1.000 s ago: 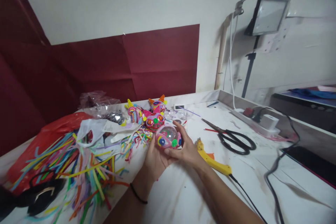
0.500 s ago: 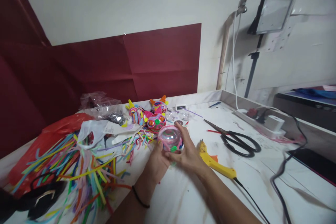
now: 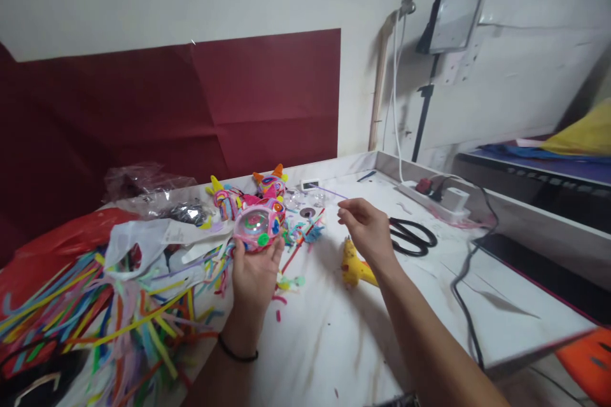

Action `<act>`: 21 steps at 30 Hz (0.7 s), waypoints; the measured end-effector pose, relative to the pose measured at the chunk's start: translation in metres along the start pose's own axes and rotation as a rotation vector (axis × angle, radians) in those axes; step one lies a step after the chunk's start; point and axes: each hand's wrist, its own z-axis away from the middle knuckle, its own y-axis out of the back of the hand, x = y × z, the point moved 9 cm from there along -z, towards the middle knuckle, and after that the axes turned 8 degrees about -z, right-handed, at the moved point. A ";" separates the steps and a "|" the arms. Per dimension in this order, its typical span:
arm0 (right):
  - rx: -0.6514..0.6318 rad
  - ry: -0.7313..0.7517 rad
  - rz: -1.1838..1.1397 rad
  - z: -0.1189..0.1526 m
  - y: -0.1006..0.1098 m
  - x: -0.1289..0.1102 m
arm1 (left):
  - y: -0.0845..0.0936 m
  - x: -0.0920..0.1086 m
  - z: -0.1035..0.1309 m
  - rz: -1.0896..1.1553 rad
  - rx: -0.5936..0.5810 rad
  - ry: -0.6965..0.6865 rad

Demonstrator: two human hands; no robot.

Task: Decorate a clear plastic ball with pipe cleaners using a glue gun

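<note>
Right hand (image 3: 365,227) now off the ball (image 3: 254,229), dome facing viewer, left hand (image 3: 255,273) cupping it, hands apart

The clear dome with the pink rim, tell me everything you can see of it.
The clear, glossy, plastic-looking dome catches light and shows muted pink and green through it. A pink, fuzzy-looking rim rings it, with a round green piece at the lower front and a blue piece at the right. The left hand holds it from below, raised above the table, its round face towards the camera. The right hand is apart from it. Its underside is hidden.
</note>
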 end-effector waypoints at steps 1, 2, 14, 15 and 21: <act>-0.062 -0.001 0.065 -0.005 -0.007 -0.002 | 0.000 0.002 0.000 -0.002 0.011 -0.005; -0.124 -0.001 0.133 -0.010 -0.014 -0.004 | 0.000 0.003 0.000 -0.007 0.017 -0.007; -0.560 0.053 0.670 -0.068 -0.046 -0.013 | -0.006 0.035 0.006 0.021 0.040 -0.144; -0.605 0.064 0.682 -0.066 -0.049 -0.014 | -0.007 0.038 0.006 0.021 0.036 -0.158; -0.920 0.124 0.669 -0.024 -0.087 -0.016 | -0.006 0.057 0.006 0.018 0.008 -0.245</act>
